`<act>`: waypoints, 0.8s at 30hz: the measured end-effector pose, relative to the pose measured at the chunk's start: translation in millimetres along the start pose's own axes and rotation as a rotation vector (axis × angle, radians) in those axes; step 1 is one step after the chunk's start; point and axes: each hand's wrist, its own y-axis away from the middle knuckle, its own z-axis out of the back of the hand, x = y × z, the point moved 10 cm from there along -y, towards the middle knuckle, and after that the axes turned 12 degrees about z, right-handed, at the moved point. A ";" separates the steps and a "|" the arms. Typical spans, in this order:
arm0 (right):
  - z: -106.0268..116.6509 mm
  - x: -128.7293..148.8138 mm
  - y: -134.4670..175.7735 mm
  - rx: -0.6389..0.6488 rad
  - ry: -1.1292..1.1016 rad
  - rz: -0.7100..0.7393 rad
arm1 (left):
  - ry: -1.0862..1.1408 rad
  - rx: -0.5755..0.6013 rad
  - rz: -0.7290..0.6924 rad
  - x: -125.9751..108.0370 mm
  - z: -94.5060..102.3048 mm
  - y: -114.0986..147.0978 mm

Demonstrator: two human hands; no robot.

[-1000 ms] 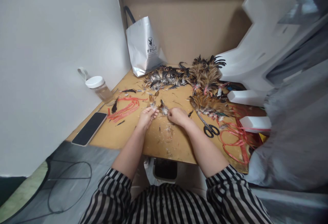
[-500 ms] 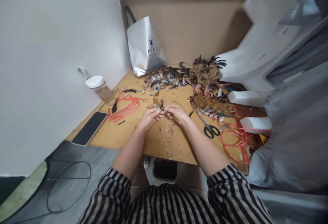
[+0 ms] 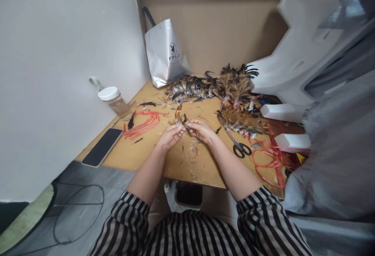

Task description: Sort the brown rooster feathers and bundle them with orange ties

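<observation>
Over the middle of the tan table [image 3: 152,152], my left hand [image 3: 171,136] pinches a few small brown feathers [image 3: 177,116] by their lower ends, tips pointing up. Close beside it, my right hand [image 3: 200,130] is closed with thumb and finger on a darker feather [image 3: 185,119]. The fingertips of both hands almost meet. Tied bunches of brown feathers [image 3: 240,120] lie to the right, and a pile of black and white feathers [image 3: 190,88] lies behind the hands. Bits of fluff are scattered on the table below my fingers.
Black-handled scissors [image 3: 241,148] lie right of my right hand, near tangled red ribbon [image 3: 265,166]. Cut red strips [image 3: 143,126], a phone [image 3: 102,146] and a lidded jar [image 3: 115,102] are at left. A silver bag [image 3: 164,53] stands at the back; a white frame [image 3: 281,61] rises at right.
My hands have parted very slightly at the fingertips, the right one shifting a little and the darker feather with it. Everything else on the table looks the same.
</observation>
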 end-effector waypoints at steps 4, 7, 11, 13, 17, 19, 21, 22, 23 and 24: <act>-6.5 1.8 2.2 0.057 -0.015 -0.004 | 0.021 0.015 0.021 1.1 -1.4 1.1; -6.9 1.6 0.0 0.060 0.048 0.036 | 0.004 0.022 0.018 0.6 -1.9 1.4; -4.2 4.8 -3.3 0.044 0.160 0.110 | -0.040 0.025 0.006 1.1 -2.5 0.4; -2.2 7.9 -3.4 0.029 0.195 0.130 | -0.075 0.012 -0.001 1.6 -2.5 0.0; 2.6 13.6 -1.5 -0.014 0.262 0.136 | -0.142 0.004 -0.016 2.3 -4.5 -0.1; 3.0 16.1 -0.8 -0.021 0.306 0.145 | -0.158 -0.009 -0.022 2.2 -3.7 -0.2; 2.3 18.3 -0.7 -0.019 0.353 0.160 | -0.177 -0.021 -0.025 2.2 -3.0 -0.5; 2.1 19.3 -0.8 -0.020 0.376 0.169 | -0.190 -0.025 -0.024 2.5 -2.9 -0.7; 2.2 20.1 -0.9 -0.024 0.397 0.175 | -0.205 -0.028 -0.021 3.1 -2.9 -0.9; 2.5 21.0 -1.1 -0.030 0.415 0.183 | -0.218 -0.031 -0.017 3.7 -2.9 -1.1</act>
